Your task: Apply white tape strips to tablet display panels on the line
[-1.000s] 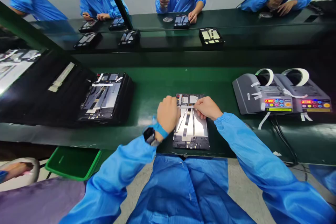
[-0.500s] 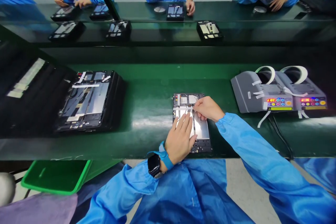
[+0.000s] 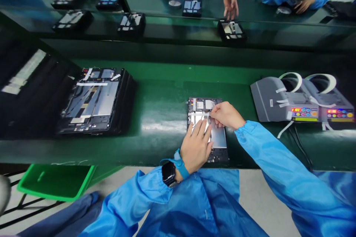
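An opened tablet, with silver battery panels and dark boards, lies on the green bench just ahead of me. My left hand rests flat on its lower left part, fingers stretched out. Across the tablet's upper part runs a strip of white tape. At that strip's right end, the thumb and fingers of my right hand are pinched together over the tablet. The fingertips cover most of what they grip.
A stack of similar opened tablets stands on the left. Two grey tape dispensers with lit displays sit on the right, cables hanging in front. A green bin is below the bench. Co-workers handle devices across the raised shelf.
The view has shifted a little, while my hands hold nearly the same places on the tablet. Across the shelf, a co-worker's hand has reached out to a device there.
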